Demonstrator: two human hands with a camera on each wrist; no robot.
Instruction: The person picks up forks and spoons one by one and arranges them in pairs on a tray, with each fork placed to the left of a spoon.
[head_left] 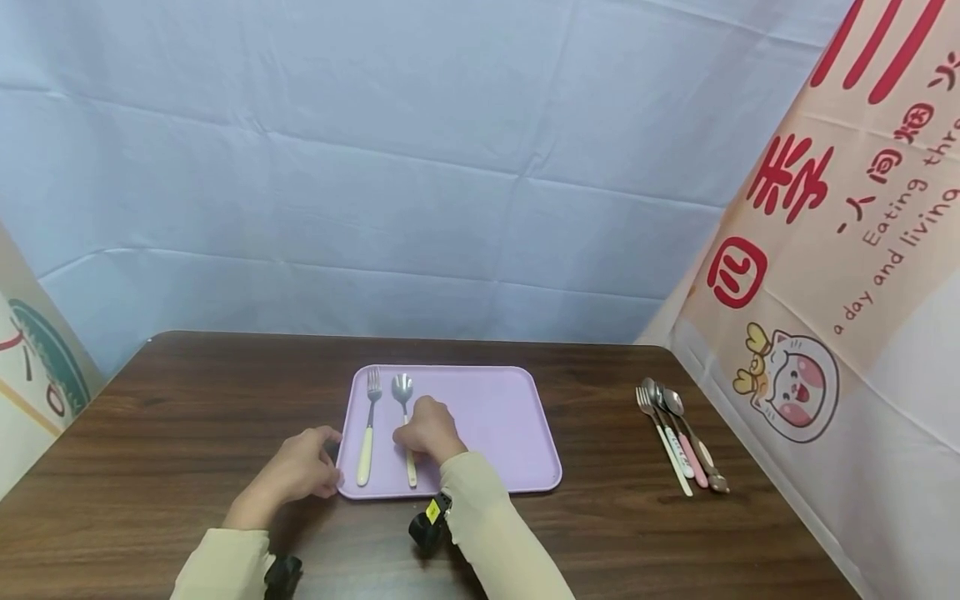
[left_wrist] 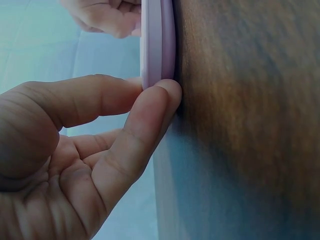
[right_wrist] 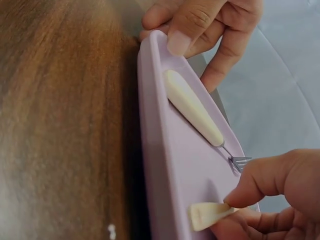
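Observation:
A lilac tray (head_left: 487,429) lies flat on the table, its front left corner pinched between the thumb and fingers of my left hand (head_left: 294,468). In the left wrist view that thumb and a fingertip meet at the tray rim (left_wrist: 152,55). My right hand (head_left: 432,428) pinches a spoon (head_left: 402,387) by its cream handle, over the tray's left half. The handle's end (right_wrist: 207,214) sticks out below the fingers. Left of the spoon a fork (head_left: 365,454) with a cream handle lies along the tray's left side, tines pointing away.
At the table's right lies a bunch of cutlery: a white-handled fork (head_left: 675,458) and several spoons, one with a pink handle (head_left: 693,463). The brown wooden table (head_left: 187,417) backs onto a pale blue cloth (head_left: 337,167). A printed cloth (head_left: 840,250) hangs along the right.

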